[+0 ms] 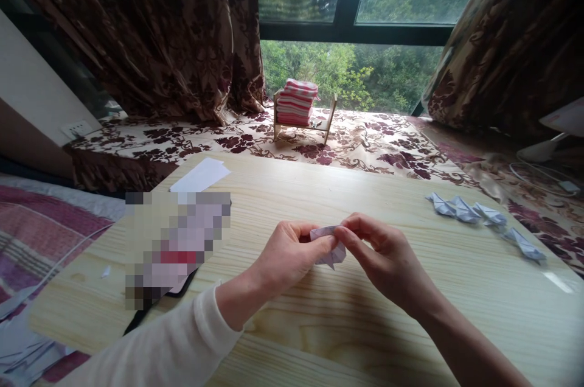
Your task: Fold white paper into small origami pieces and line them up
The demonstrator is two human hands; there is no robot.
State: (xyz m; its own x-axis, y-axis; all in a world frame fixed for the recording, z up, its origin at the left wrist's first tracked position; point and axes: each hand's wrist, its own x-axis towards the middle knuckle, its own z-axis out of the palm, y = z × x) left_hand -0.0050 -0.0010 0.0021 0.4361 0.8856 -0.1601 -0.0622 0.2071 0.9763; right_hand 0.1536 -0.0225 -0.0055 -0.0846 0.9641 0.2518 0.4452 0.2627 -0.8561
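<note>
A small folded piece of white paper [336, 255] is held up over the middle of the wooden table [283, 192]. My left hand [289, 253] pinches its left side between thumb and fingers. From the right, my right hand [381, 253] grips the upper right edge of the same paper, thumb and index finger close together. Part of the paper hides behind my fingers. Several folded white paper shapes [465, 209] lie in a slanting row toward the right edge of the table.
Flat white sheets [201, 175] lie at the table's back left, near a blurred-out device [191, 241]. A paper scrap [106, 272] rests at the left. Behind the table, a small wooden rack [327, 125] holds folded red-and-white cloths [296, 104]. Patterned curtains [182, 28] flank the window.
</note>
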